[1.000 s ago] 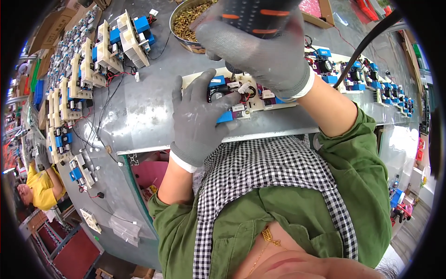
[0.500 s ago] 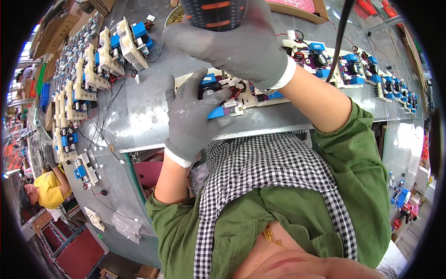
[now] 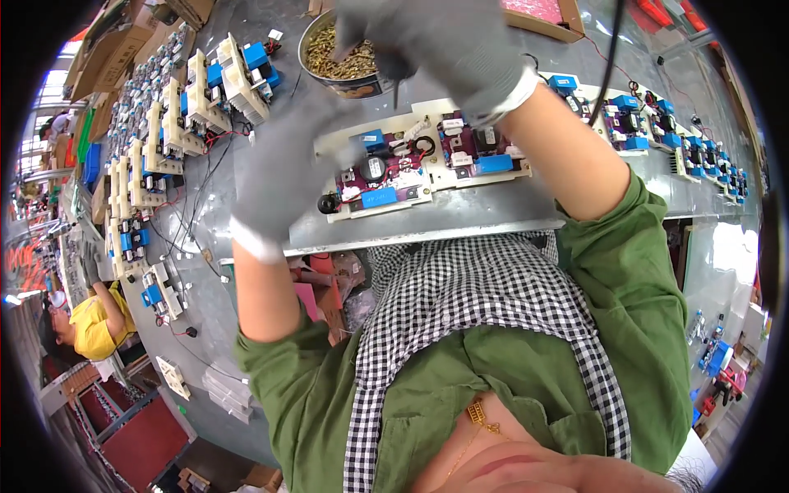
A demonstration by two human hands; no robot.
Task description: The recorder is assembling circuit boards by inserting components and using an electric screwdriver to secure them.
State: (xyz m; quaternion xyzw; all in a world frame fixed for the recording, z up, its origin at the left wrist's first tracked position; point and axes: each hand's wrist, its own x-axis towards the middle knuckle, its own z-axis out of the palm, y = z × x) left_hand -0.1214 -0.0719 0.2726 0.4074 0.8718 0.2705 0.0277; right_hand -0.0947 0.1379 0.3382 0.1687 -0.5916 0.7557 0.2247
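Gloved in grey, my right hand point(image 3: 440, 53) is closed around a dark electric screwdriver point(image 3: 396, 67). Its thin bit points down just beyond the circuit board assembly. Most of the tool is hidden by the blurred hand. The circuit board assembly point(image 3: 436, 182), cream plates with purple boards, blue blocks and black coils, lies near the front edge of the bench. My left hand point(image 3: 283, 168), also gloved, is at the left end of this assembly, and its fingers are smeared by motion. Beside my right hand's fingertips sits a round tin point(image 3: 374, 85) of brass-coloured screws point(image 3: 349, 62).
Similar board assemblies point(image 3: 193, 111) stand in a row on the left, with loose wires near them. More assemblies point(image 3: 625, 119) lie to the right. A black cable point(image 3: 610, 62) hangs at the right. A cardboard tray point(image 3: 542, 25) lies at the back. Another person point(image 3: 97, 324) sits at far left.
My left hand has come off the board assembly and moved left. My right hand, with the screwdriver, has shifted slightly up and turned, uncovering the screw tin and more of the boards.
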